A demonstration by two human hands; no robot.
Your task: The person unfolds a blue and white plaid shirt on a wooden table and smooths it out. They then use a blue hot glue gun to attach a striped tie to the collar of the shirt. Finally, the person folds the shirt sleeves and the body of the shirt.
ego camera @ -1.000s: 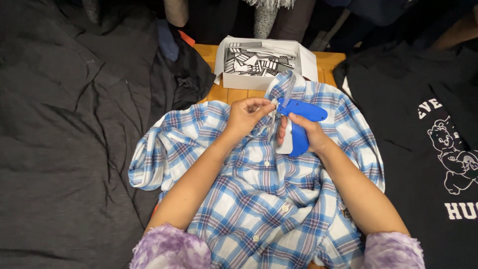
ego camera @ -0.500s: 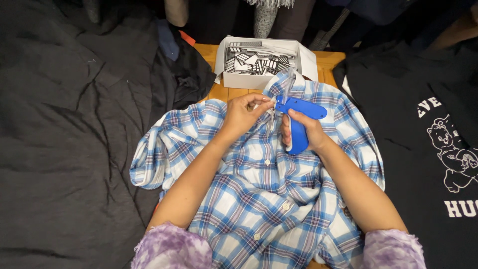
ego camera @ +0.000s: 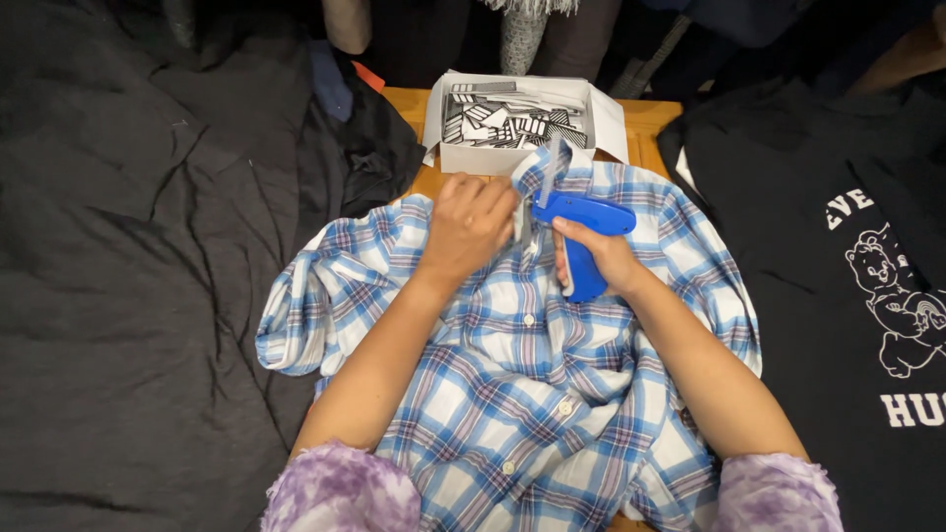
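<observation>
At the collar of the plaid shirt (ego camera: 512, 394), my left hand (ego camera: 471, 222) has closed in, fingers pinching fabric beside the blue tagging gun (ego camera: 583, 232) my right hand (ego camera: 601, 258) grips, so the tag looks about ready to go in

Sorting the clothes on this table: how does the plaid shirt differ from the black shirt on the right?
The plaid shirt is blue and white checked; the black shirt is plain dark with a white cartoon print. The plaid shirt has front buttons; none show on the black shirt. The left hand touches the plaid shirt and the right hand holds a blue tagging gun over it; the black shirt lies untouched. Both lie flat.
</observation>
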